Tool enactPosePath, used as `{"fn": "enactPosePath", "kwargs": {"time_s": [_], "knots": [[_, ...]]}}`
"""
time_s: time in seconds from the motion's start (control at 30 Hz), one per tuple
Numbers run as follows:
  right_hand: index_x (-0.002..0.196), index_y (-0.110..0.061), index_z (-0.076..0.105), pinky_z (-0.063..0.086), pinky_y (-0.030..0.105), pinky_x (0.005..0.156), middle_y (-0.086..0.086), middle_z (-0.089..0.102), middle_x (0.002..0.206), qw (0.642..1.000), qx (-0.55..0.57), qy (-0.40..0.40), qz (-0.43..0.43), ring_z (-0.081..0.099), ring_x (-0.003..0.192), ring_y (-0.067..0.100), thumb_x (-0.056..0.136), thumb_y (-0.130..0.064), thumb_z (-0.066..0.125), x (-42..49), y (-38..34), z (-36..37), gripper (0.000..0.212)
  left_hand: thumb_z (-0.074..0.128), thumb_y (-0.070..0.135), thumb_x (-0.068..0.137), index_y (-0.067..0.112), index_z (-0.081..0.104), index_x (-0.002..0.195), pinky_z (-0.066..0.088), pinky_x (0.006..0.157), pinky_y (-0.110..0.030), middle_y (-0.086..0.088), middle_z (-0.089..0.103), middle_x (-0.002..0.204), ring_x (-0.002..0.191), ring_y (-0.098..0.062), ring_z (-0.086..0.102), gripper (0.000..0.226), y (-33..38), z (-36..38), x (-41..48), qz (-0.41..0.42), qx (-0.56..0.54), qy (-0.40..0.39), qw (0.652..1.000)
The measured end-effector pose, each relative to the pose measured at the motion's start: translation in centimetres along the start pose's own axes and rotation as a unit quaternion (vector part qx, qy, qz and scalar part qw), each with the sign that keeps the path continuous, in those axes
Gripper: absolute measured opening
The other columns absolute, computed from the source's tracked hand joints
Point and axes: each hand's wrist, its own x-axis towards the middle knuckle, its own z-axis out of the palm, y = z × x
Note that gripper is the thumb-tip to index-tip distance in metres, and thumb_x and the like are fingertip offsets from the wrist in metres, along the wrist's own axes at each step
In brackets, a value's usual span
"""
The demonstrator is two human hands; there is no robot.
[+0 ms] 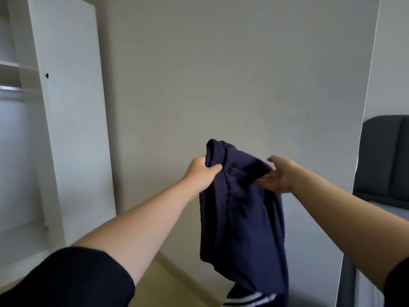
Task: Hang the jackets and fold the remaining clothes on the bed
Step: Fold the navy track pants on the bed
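A dark navy garment with white stripes at its lower end hangs in the air in front of a plain wall. My left hand grips its top edge, fingers curled round a bunched fold. My right hand is just to the right of the cloth, fingers straight and spread, with the fingertips touching or slipping under the fabric's upper right side. Both arms are stretched forward. The garment's lowest part runs out of view at the bottom.
An open white wardrobe stands at the left with a shelf and a metal hanging rail inside. A dark grey padded headboard and a bed edge show at the right. Light wooden floor lies below.
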Motion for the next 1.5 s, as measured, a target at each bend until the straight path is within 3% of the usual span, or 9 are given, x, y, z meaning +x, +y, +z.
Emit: {"fn": "enactPosePath", "kwargs": {"time_s": [0.2, 0.47, 0.63, 0.7, 0.9, 1.1, 1.17, 1.3, 1.5], "knots": [[0.095, -0.006, 0.061, 0.048, 0.038, 0.075, 0.013, 0.06, 0.101, 0.983, -0.16, -0.021, -0.088, 0.061, 0.082, 0.022, 0.096, -0.015, 0.043, 0.6, 0.4, -1.0, 0.02, 0.06, 0.019, 0.09, 0.015, 0.056, 0.074, 0.039, 0.061, -0.023, 0.003, 0.057, 0.075, 0.07, -0.014, 0.054, 0.016, 2.9, 0.3, 1.8, 0.01, 0.138, -0.121, 0.983], [0.137, -0.023, 0.044, 0.016, 0.04, 0.112, -0.001, 0.056, 0.134, 0.92, -0.207, -0.295, -0.152, 0.043, 0.13, 0.017, 0.068, -0.002, 0.05, 0.6, -1.2, -2.0, 0.073, 0.06, 0.016, 0.091, 0.022, 0.058, 0.083, 0.042, 0.057, -0.018, 0.011, 0.06, 0.08, 0.074, -0.004, 0.056, 0.01, 5.1, 0.0, 2.9, 0.041, 0.232, -0.239, 0.942], [0.114, -0.012, 0.063, 0.039, 0.034, 0.101, 0.001, 0.066, 0.114, 0.894, -0.226, -0.36, -0.143, 0.057, 0.112, 0.017, 0.071, -0.014, 0.067, 0.8, -1.4, -2.6, 0.043, 0.059, 0.011, 0.089, 0.014, 0.062, 0.092, 0.043, 0.061, -0.018, 0.006, 0.062, 0.085, 0.081, -0.011, 0.056, 0.005, 5.7, -0.2, 3.7, 0.076, 0.28, -0.248, 0.924], [0.102, -0.011, 0.069, 0.047, 0.029, 0.089, 0.003, 0.07, 0.104, 0.899, -0.222, -0.35, -0.142, 0.063, 0.101, 0.018, 0.065, -0.023, 0.082, 0.7, -1.2, -2.6, 0.041, 0.062, 0.012, 0.087, 0.009, 0.062, 0.101, 0.042, 0.065, -0.019, 0.001, 0.062, 0.09, 0.084, -0.013, 0.056, 0.014, 5.3, -0.3, 3.9, 0.083, 0.297, -0.237, 0.921], [0.09, -0.006, 0.062, 0.054, 0.028, 0.073, 0.012, 0.065, 0.086, 0.942, -0.109, -0.207, -0.24, 0.065, 0.072, 0.019, 0.092, -0.008, 0.054, 0.1, -2.0, -1.4, 0.008, 0.071, 0.032, 0.078, 0.019, 0.065, 0.101, 0.051, 0.081, -0.025, 0.006, 0.069, 0.098, 0.091, -0.01, 0.065, 0.027, 3.3, -0.8, 3.6, 0.012, 0.197, -0.215, 0.956], [0.077, -0.01, 0.06, 0.056, 0.026, 0.058, 0.004, 0.065, 0.067, 0.954, -0.076, -0.072, -0.282, 0.064, 0.058, 0.015, 0.094, -0.008, 0.054, 0.4, -3.6, -2.1, 0.018, 0.075, 0.018, 0.073, 0.022, 0.065, 0.085, 0.054, 0.072, -0.024, 0.002, 0.07, 0.093, 0.082, -0.015, 0.066, 0.017, -1.2, -2.1, 2.6, -0.059, 0.381, -0.294, 0.875], [0.083, -0.009, 0.063, 0.056, 0.033, 0.068, 0.006, 0.066, 0.075, 0.957, -0.076, -0.023, -0.28, 0.065, 0.067, 0.019, 0.093, -0.011, 0.057, 0.7, -3.5, -2.5, 0.012, 0.069, 0.009, 0.075, 0.019, 0.061, 0.082, 0.05, 0.065, -0.022, 0.001, 0.066, 0.087, 0.077, -0.016, 0.061, 0.014, -1.7, -2.6, 2.8, -0.061, 0.401, -0.27, 0.873], [0.087, -0.007, 0.062, 0.053, 0.038, 0.077, 0.008, 0.064, 0.08, 0.961, -0.063, 0.031, -0.267, 0.063, 0.072, 0.022, 0.094, -0.015, 0.057, 1.4, -3.3, -4.0, 0.011, 0.067, 0.002, 0.076, 0.019, 0.06, 0.078, 0.039, 0.052, -0.019, 0.004, 0.057, 0.071, 0.066, -0.012, 0.053, 0.018, -1.1, -3.9, 4.0, -0.046, 0.277, -0.097, 0.955], [0.097, -0.003, 0.062, 0.057, 0.026, 0.057, 0.01, 0.069, 0.086, 0.966, -0.065, -0.086, -0.237, 0.07, 0.068, 0.018, 0.093, -0.009, 0.055, 1.1, -3.8, -5.5, 0.009, 0.068, 0.006, 0.082, 0.015, 0.06, 0.115, 0.051, 0.083, -0.031, -0.006, 0.064, 0.099, 0.09, -0.021, 0.064, 0.035, 0.6, -4.8, 5.4, -0.032, -0.072, 0.154, 0.985]]}}
